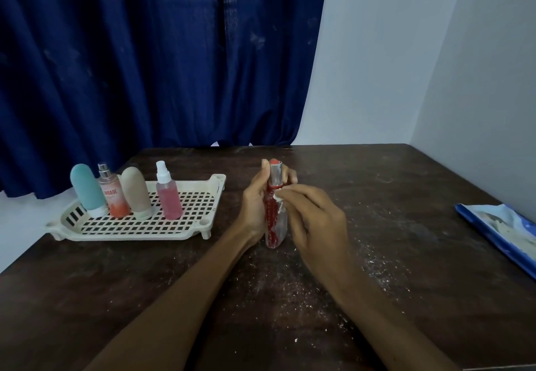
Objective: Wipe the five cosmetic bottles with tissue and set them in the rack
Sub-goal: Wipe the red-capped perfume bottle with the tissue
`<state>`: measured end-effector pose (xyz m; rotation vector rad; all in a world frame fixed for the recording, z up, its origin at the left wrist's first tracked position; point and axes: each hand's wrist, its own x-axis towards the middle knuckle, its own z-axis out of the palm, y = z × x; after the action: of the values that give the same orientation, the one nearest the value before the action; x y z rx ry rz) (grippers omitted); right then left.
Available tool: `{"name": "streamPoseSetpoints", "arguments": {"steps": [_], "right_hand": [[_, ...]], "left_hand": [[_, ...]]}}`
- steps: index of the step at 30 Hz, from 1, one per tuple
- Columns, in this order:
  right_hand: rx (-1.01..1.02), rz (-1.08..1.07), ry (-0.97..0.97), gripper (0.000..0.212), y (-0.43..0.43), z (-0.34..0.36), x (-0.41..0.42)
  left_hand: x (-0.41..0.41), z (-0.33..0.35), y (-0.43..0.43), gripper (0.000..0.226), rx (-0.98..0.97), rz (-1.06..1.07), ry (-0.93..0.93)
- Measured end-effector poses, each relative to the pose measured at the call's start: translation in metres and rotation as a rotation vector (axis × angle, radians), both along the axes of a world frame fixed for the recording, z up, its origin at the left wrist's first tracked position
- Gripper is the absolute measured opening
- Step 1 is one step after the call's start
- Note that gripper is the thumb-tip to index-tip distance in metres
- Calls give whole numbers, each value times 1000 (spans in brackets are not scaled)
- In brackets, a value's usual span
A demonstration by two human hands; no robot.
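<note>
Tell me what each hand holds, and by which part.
Left hand grips the red bottle around its upper half. Right hand pinches the tissue against the bottle's neck.

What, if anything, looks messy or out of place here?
White flecks are strewn over the dark table, thickest at its middle and right; possibly tissue shreds, though I cannot tell. The rack sits at the table's left edge, its corner seeming to overhang.

Dark blue pleated fabric curtain, 9–12 o'clock. Pale grey walls, corner at 2 o'clock. Dark brown wooden table, white-flecked, 6 o'clock.
</note>
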<state>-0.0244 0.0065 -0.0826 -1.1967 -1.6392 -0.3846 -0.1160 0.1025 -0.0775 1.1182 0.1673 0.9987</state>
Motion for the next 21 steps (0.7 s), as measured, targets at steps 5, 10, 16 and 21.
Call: {"name": "streamPoseSetpoints", "arguments": {"steps": [5,10,16,21], "right_hand": [[-40,-86,-134,26,4,3,4],[-50,-91,-8,27,7,2,8],[2,-30,-35,25,3,-1,3],[21,-43,-48,25,7,-4,4]], "left_hand": [[-3,2,-1,50,38,8,28],[-1,0,3,62,78,60,134],[-5,3,0,50,21,16,73],[-10,7,1,26,205,26,173]]}}
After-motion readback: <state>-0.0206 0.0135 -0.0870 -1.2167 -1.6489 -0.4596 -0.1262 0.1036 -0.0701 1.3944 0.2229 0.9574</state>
